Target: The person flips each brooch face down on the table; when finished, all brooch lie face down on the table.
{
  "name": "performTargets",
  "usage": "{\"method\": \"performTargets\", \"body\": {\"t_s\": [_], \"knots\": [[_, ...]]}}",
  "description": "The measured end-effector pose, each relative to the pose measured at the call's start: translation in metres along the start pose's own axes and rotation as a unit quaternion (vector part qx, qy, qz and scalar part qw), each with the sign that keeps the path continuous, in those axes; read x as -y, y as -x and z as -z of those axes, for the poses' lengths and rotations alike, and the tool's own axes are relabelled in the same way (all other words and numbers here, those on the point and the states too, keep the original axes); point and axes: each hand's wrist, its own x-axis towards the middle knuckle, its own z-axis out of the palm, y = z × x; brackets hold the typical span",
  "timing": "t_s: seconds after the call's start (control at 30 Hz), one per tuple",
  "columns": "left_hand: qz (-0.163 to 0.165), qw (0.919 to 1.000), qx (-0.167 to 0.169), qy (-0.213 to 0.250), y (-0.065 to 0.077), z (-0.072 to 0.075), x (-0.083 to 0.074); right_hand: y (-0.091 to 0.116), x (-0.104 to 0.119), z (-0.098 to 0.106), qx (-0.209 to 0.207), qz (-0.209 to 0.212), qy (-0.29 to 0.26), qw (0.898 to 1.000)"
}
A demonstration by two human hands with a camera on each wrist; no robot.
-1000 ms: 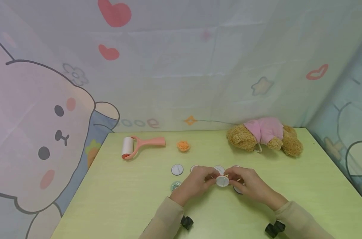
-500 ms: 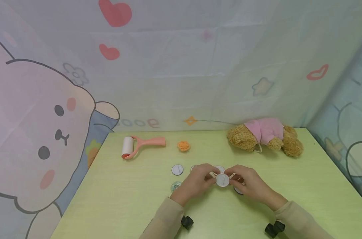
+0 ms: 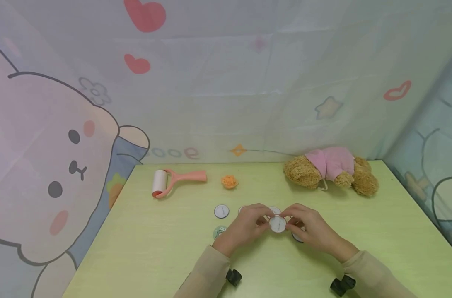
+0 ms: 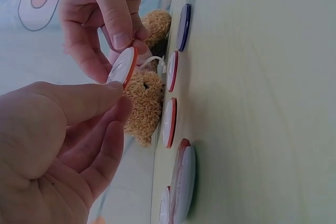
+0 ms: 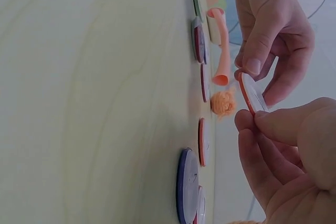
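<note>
Between both hands a round button badge (image 3: pixel 277 224) is held above the table, its white back with a pin facing the head camera and its rim red (image 5: pixel 245 94). My left hand (image 3: pixel 244 227) pinches its left edge with thumb and fingers, and my right hand (image 3: pixel 316 230) pinches the right edge likewise. Below and around lie more badges: a white-backed one (image 3: pixel 221 211), a green face-up one (image 3: pixel 219 232) partly behind the left hand, another (image 3: pixel 274 210) just beyond the held badge, and a dark-blue-rimmed one (image 5: pixel 187 186) near the right hand.
At the back left of the table (image 3: pixel 136 244) lies a pink-handled lint roller (image 3: pixel 184 177). An orange yarn-like ball (image 3: pixel 229 182) sits right of it. A brown plush toy in a pink top (image 3: pixel 330 167) lies at the back right, against the printed curtain (image 3: pixel 218 116).
The held badge has tipped so that its white back faces the head camera more fully, and it has risen slightly. Both hands have kept their pinch and barely shifted.
</note>
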Motion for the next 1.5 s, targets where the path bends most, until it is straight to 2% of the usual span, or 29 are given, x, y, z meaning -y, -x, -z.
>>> {"method": "performTargets", "body": {"t_s": [0.23,0.87,1.23,1.5], "knots": [[-0.002,1.0000,0.006,-0.004,-0.0012,-0.0016,0.0014,-0.0003,-0.0028,-0.0010,0.012,0.009,-0.017,1.000],[0.014,0.9992,0.025,0.029,0.0002,-0.0016,0.0019,0.0001,-0.0058,-0.0025,0.024,0.026,-0.031,0.999],[0.021,0.9991,0.025,0.029,0.0013,-0.0007,0.0009,-0.0001,-0.0058,-0.0037,0.013,0.043,-0.023,0.999],[0.028,0.9990,0.033,0.011,0.0007,0.0008,0.0011,0.0008,-0.0074,-0.0029,0.029,0.028,-0.021,0.999]]}}
